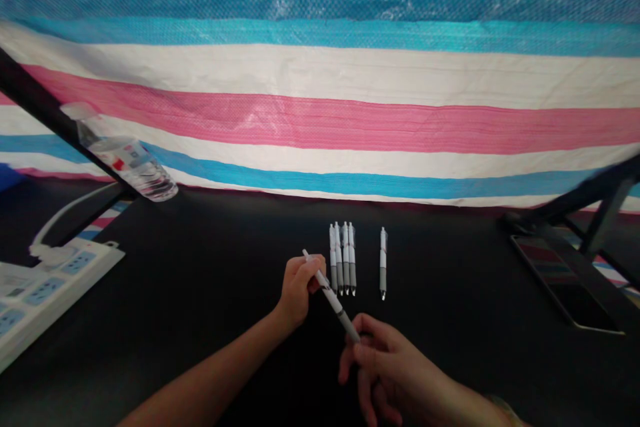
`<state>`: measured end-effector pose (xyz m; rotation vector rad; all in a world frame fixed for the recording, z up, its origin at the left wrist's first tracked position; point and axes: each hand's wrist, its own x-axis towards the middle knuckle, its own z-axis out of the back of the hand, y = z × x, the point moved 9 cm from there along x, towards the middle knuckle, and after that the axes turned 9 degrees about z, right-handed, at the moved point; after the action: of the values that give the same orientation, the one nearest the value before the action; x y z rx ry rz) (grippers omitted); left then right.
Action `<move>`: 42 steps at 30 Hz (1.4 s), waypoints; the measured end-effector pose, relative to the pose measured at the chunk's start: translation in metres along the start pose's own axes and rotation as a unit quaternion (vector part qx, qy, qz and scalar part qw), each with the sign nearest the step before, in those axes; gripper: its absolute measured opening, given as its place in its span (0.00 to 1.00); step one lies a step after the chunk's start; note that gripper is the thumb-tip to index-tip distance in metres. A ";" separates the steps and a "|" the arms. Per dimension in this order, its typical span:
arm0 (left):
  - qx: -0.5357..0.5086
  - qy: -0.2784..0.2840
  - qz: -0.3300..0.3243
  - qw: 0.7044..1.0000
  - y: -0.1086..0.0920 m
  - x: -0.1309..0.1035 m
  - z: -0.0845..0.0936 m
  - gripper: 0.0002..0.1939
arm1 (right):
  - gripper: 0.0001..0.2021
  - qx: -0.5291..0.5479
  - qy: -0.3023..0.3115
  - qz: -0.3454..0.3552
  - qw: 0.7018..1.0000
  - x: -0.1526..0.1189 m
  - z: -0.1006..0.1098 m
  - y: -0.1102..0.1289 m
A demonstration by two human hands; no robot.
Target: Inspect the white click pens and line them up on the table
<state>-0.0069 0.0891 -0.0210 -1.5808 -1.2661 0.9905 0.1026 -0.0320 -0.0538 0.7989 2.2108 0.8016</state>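
A white pen with a grey grip [334, 301] slants between my two hands above the black table. My left hand [299, 285] pinches its upper white end. At its lower grey end, the thumb and index finger of my right hand [383, 360] close on the tip, the other fingers loosely curled. Beyond my hands, several similar pens [345, 257] lie side by side, grey ends toward me. One more pen [383, 260] lies apart to their right, pointing the same way.
On the left are a white power strip [55, 283] with a plugged-in cable and a tilted clear bottle [133, 163]. A dark phone [565, 283] lies at right beside a black stand [575, 200]. Striped sheeting [320, 120] hangs behind the table [200, 267].
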 end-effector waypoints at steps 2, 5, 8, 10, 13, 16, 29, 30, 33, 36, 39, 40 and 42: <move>0.001 -0.002 0.002 1.000 0.000 0.000 0.000 0.24 | 0.22 -0.016 -0.003 0.006 1.000 0.000 0.001 0.001; 0.004 -0.002 0.005 1.000 0.001 -0.001 0.000 0.24 | 0.25 0.009 0.011 -0.002 1.000 0.000 0.001 -0.006; 0.009 -0.003 0.007 1.000 0.001 -0.001 0.000 0.24 | 0.27 0.019 0.015 0.003 1.000 0.000 0.002 -0.008; 0.012 -0.002 0.009 1.000 0.001 -0.002 -0.001 0.24 | 0.23 -0.006 0.008 0.012 1.000 0.001 0.004 -0.006; 0.014 -0.002 0.011 1.000 0.001 -0.002 -0.001 0.23 | 0.21 -0.020 0.006 0.008 1.000 0.002 0.003 -0.004; 0.015 -0.004 0.011 1.000 0.001 -0.002 0.000 0.23 | 0.25 0.014 0.019 -0.002 1.000 0.002 -0.001 -0.004; 0.016 0.017 0.021 1.000 0.001 -0.002 -0.004 0.24 | 0.25 0.046 0.024 0.015 0.999 0.003 0.005 -0.009; 0.014 0.021 0.020 0.999 0.001 -0.002 -0.005 0.24 | 0.25 0.054 0.028 0.011 0.998 0.003 0.005 -0.009; 0.012 0.030 0.010 0.999 -0.002 -0.002 -0.008 0.26 | 0.25 0.058 0.032 0.014 0.998 0.003 0.005 -0.006; 0.014 0.038 0.002 0.999 -0.008 -0.003 -0.014 0.23 | 0.25 0.045 0.004 0.043 0.998 0.004 0.008 0.002; 0.019 0.058 0.017 0.998 -0.014 -0.005 -0.024 0.17 | 0.24 0.042 -0.019 0.057 0.997 0.004 0.011 0.007; 0.017 0.066 0.022 0.997 -0.016 -0.006 -0.027 0.16 | 0.24 0.042 -0.021 0.056 0.997 0.004 0.011 0.007; 0.007 0.072 0.026 0.997 -0.019 -0.007 -0.029 0.15 | 0.24 0.044 -0.020 0.054 0.997 0.005 0.011 0.007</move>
<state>0.0133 0.0802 0.0069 -1.6510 -1.1222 0.8984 0.1098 -0.0208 -0.0565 0.9774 2.1947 0.7361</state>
